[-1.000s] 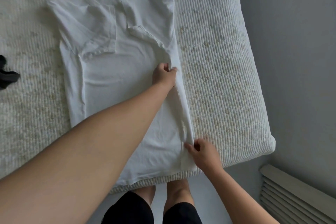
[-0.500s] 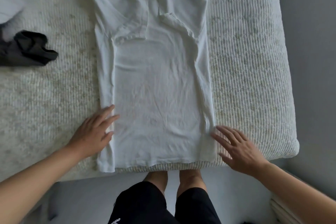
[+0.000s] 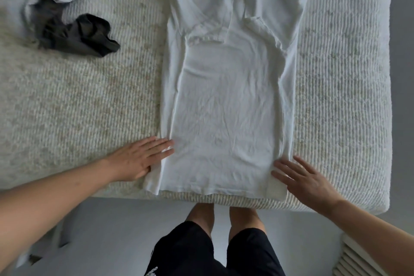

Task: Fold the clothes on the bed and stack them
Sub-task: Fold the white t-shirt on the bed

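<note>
Shirt hem lies at the bed near edge; bare cover either side. Your left hand and right hand, fingers flat, flank the hem corners, fingertips touching.

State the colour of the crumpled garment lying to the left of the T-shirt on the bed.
Dark grey, almost charcoal; the crumpled garment shows best in the head view.

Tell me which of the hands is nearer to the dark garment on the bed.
Left. The left hand lies flat at the white shirt's near left edge, below the dark garment. The right hand is across the shirt, at its near right corner.
</note>
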